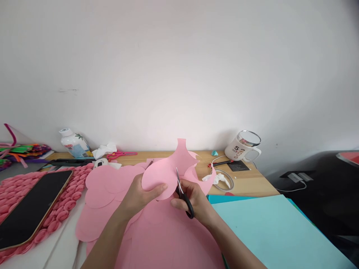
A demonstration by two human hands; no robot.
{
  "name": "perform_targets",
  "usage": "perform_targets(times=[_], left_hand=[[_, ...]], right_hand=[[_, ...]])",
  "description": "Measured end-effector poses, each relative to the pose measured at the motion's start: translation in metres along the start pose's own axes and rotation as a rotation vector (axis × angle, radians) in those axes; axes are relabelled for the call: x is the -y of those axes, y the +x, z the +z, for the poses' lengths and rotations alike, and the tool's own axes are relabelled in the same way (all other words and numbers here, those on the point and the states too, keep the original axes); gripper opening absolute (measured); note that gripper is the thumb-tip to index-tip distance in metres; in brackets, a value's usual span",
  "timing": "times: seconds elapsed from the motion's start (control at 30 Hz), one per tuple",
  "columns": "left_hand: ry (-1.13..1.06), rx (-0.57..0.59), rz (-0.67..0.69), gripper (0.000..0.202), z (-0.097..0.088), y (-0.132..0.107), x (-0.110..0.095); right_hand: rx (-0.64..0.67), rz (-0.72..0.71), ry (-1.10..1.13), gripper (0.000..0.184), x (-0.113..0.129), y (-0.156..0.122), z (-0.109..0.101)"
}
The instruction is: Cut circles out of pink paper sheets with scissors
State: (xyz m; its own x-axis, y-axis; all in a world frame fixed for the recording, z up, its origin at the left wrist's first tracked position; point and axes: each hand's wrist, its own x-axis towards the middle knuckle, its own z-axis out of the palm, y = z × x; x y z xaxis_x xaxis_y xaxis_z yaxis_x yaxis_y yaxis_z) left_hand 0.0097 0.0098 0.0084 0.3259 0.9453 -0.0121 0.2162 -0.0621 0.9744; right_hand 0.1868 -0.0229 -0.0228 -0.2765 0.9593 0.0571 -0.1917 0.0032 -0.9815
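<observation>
My left hand (144,194) pinches a sheet of pink paper (159,175) by its rounded left part, thumb on top. In my right hand (192,200) is a pair of scissors (183,197) with black handles, its blades at the paper's right side. A narrow strip of the same sheet stands up at the top, and curved offcuts hang to the right. Below both hands lies a stack of pink paper (171,239). Several rounded pink paper cut-outs (103,194) overlap to the left of my left hand.
A phone (33,209) rests on a pink braided mat (70,203) at left. Behind stand a white bottle (74,144), pink scissors (123,154) and tissue. Light blue paper (260,220) lies at right; a white mug (242,146) and a ring of tape (231,183) are near the wall.
</observation>
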Motion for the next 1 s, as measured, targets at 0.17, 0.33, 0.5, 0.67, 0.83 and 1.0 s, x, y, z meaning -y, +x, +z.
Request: perform_targets(times=[0.17,0.33,0.5,0.67,0.83,1.0], left_hand=[[-0.007,-0.002,0.002,0.031,0.0001,-0.0012,-0.0022],[-0.023,-0.016,0.003,0.033,0.0002,-0.0016,-0.0031],[-0.026,-0.017,0.005,0.032,0.0006,-0.0023,-0.0042],[-0.025,-0.007,0.011,0.030,0.0014,-0.0032,-0.0060],[-0.028,-0.019,0.012,0.031,0.0017,-0.0032,-0.0075],[0.006,-0.048,-0.014,0.032,0.0017,-0.0033,-0.0080]], right_hand=[[0.002,-0.006,-0.021,0.035,-0.0002,0.0001,0.0001],[-0.001,-0.002,-0.038,0.035,0.0032,-0.0004,0.0015],[0.000,0.012,-0.060,0.037,0.0026,-0.0004,0.0010],[-0.003,0.014,-0.067,0.036,0.0005,0.0001,0.0005],[-0.018,0.006,-0.055,0.035,0.0002,0.0001,0.0008],[-0.006,0.018,-0.053,0.034,0.0004,-0.0001,-0.0004]])
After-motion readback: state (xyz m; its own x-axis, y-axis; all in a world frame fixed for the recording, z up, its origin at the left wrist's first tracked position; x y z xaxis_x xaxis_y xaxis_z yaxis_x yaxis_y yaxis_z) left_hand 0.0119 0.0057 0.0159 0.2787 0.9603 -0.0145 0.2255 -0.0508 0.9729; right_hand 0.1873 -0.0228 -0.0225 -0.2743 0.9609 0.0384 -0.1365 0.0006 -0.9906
